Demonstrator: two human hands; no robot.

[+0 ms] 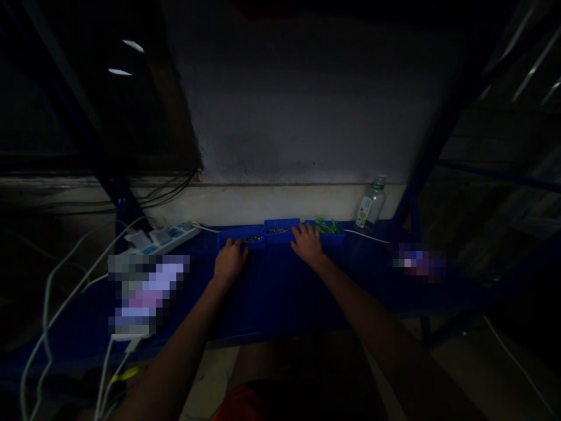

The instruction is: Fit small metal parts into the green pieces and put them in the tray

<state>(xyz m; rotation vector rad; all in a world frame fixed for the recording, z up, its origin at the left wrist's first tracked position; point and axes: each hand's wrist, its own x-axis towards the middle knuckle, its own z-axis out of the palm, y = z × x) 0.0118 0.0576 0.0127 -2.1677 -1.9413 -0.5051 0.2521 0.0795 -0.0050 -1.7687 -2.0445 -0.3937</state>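
Note:
Three small blue trays stand in a row at the back of a blue table. The left tray and the middle tray hold small metal parts, and the right tray holds green pieces. My left hand rests at the front left corner of the left tray, its fingers curled onto the rim. My right hand lies with fingers spread between the middle and right trays, its fingertips at their front edges. The scene is very dark.
A white power strip with several white cables lies at the back left. A clear plastic bottle stands at the back right by the wall. Blue shelf posts rise at both sides. Blurred patches lie left and right on the table.

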